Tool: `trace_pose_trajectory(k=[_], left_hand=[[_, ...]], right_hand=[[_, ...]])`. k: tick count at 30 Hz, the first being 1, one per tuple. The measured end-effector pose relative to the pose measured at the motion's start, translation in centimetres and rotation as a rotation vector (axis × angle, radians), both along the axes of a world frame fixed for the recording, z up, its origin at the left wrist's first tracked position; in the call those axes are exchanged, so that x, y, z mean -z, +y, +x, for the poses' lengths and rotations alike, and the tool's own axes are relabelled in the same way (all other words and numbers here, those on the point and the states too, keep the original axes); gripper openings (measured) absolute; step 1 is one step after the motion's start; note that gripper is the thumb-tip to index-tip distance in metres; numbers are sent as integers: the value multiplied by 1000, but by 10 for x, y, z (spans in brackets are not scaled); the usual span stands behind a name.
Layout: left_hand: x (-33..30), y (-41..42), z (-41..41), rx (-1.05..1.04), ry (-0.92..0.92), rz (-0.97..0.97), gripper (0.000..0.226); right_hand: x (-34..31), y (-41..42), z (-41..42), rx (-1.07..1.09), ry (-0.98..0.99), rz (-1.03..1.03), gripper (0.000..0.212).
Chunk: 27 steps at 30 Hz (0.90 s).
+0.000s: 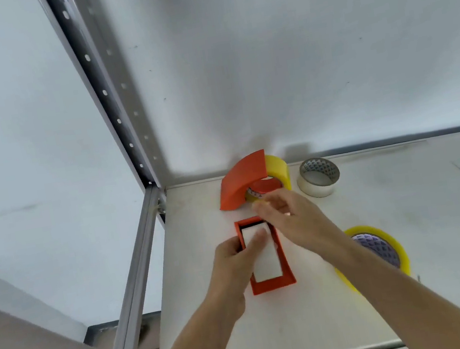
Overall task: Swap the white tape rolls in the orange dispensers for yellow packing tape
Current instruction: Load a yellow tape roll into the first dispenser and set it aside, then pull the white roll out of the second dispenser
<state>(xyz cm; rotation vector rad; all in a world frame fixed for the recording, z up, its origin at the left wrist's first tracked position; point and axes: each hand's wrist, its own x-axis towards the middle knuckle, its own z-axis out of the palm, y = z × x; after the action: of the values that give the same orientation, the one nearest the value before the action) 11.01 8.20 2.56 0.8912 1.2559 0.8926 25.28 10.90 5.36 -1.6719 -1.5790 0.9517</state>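
Nearest item: your two bare forearms, entering from the lower edge and reaching forward over the white shelf (363, 289).

Your left hand (234, 260): curled around the left side of the near orange dispenser (274, 284), thumb laid across the white tape roll (264, 260) seated inside it. A gripping hold, fingers wrapped, not spread.

Your right hand (287, 213): crossed over the far end of the same dispenser, fingers bunched together near the top edge of the white roll. The picture was blurred there, so whether the fingertips pinched the roll or only touched it could not be told.

Near orange dispenser: lay on the shelf, open face up, white roll still in it, long side running away from you.

Second orange dispenser (242, 181): stood behind the first, close to the back wall, already holding a yellow tape roll (278, 170) that showed on its right side.

Loose white tape roll (319, 177): lay flat just to the right of the second dispenser, apart from it.

Loose yellow tape roll (393, 250): lay on the shelf to the right of the near dispenser, partly hidden behind your right forearm.

Metal upright (120, 125): perforated post at the left corner of the shelf
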Motion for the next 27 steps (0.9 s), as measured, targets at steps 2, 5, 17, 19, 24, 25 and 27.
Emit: trace_pose_trajectory(k=[2,5,17,19,24,25,27], left_hand=[[-1,3,-10,-43,-22,38,34],[-2,8,-23,-45,-53,58,50],[77,-19,-47,5,317,310,59],[81,-15,-44,94,452,355,67],[89,-5,-51,186,708,380,75],[92,-6,-52,212,763,388,75],[92,-7,-48,237,828,420,76]], right_hand=[[9,-16,-8,-36,105,-130,51],[22,-31,-16,-96,242,-218,39],[13,-8,-41,-92,431,-204,21],[12,-4,-45,-67,429,-209,23],[3,4,-49,42,496,-194,17],[-4,8,-49,65,534,-173,15],[-16,14,-49,79,548,-133,16]])
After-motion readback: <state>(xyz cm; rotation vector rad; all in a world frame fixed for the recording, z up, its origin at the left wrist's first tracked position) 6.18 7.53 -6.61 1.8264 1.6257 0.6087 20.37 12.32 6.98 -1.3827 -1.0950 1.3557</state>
